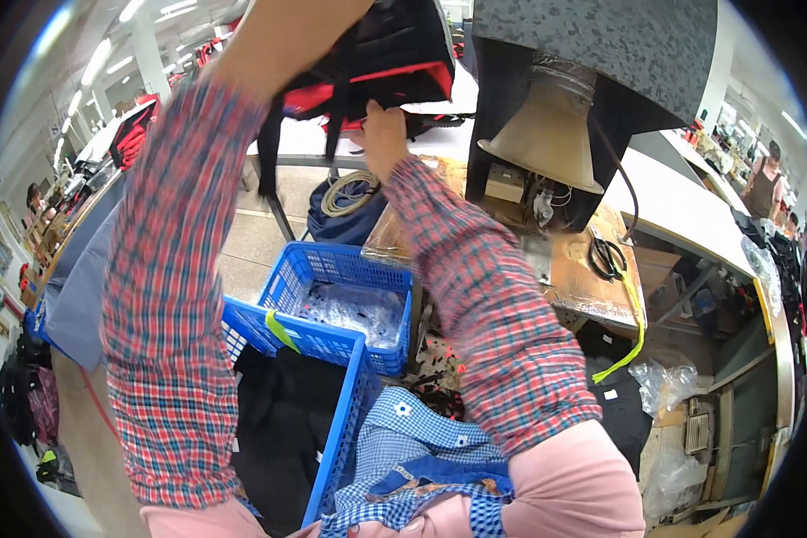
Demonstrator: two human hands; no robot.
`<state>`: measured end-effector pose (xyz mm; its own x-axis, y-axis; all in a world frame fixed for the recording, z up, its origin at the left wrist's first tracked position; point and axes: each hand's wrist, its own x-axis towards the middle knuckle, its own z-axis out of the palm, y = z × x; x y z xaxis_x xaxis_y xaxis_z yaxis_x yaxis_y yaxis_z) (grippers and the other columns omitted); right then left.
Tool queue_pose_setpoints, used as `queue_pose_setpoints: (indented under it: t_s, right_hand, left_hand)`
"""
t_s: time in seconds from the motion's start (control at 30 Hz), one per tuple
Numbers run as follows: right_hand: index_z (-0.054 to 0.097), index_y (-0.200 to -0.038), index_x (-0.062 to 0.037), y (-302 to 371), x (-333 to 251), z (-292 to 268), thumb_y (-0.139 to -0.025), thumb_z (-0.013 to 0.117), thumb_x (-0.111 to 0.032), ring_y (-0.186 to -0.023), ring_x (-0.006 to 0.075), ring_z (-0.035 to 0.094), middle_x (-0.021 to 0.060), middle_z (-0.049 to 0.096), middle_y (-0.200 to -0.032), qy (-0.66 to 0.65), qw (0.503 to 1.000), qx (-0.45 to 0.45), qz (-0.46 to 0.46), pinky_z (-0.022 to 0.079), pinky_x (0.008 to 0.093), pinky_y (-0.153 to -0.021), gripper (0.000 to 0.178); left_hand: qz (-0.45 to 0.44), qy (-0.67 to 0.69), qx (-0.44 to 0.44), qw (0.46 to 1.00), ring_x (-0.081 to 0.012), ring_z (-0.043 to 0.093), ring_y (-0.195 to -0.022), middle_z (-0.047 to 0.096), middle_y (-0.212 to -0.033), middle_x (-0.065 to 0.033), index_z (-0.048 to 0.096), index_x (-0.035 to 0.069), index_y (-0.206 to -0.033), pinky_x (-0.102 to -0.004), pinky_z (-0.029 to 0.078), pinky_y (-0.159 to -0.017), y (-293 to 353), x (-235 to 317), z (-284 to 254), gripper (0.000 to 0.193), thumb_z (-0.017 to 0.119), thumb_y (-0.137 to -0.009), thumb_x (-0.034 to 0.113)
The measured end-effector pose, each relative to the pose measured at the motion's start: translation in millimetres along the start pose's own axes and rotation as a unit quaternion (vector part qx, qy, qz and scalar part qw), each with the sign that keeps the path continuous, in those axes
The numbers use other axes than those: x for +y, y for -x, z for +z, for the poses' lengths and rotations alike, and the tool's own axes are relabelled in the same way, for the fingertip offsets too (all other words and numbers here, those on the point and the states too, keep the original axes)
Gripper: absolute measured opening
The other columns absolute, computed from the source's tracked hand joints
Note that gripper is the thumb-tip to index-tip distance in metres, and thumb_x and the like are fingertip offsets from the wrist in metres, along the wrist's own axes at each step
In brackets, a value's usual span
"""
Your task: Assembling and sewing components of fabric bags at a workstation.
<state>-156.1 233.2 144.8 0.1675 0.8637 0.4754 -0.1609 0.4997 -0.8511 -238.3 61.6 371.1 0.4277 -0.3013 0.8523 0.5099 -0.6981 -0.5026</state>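
A black-and-red fabric piece with dangling black straps, which looks like a bag (394,67), is raised over a white table at the top of the view. My left hand (287,40) reaches up beside its left side; the fingers are cut off by the upper edge. Below the piece's red-trimmed edge, my right hand (386,134) is closed, thumb up, on its lower part. Other black and red fabric (435,123) lies on the table just behind that hand. Checked sleeve covers wrap both forearms.
A dark machine with a cone-shaped hood (551,125) stands right of my hands. Scissors (606,258) and a yellow-green strap (635,309) lie on its wooden top. Below are a blue crate (354,430) of black fabric, another blue crate (282,278) with plastic bags, and coiled cord (350,194).
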Motion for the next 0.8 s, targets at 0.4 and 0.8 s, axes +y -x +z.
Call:
queue_pose_setpoints:
  t_s: [0.4,0.8]
  right_hand:
    - [0.06,-0.114,-0.0004,333.7,0.3,-213.7,-0.092,0.057,-0.013,-0.106,0.0331,0.061,0.02,0.052,-0.134,0.458,0.872,-0.151,-0.082,0.049,0.036,-0.089,0.025]
    - [0.052,-0.127,0.0,544.1,-48.7,-310.1,-0.085,0.069,-0.028,-0.132,0.0414,0.037,0.0208,0.044,-0.141,0.582,0.808,-0.077,0.04,0.033,0.0453,-0.11,0.054]
  left_hand:
    - [-0.496,0.303,-0.504,0.639,-0.0397,0.057,-0.102,0.06,-0.108,-0.0213,0.063,0.001,-0.107,-0.0441,0.046,-0.091,447.4,367.1,-106.8,0.042,0.07,-0.084,0.035]
    - [-0.584,0.047,-0.239,0.774,-0.0377,0.059,-0.091,0.06,-0.092,-0.0189,0.056,0.003,-0.094,-0.0446,0.046,-0.078,414.9,365.5,-96.2,0.013,0.056,-0.081,0.004]
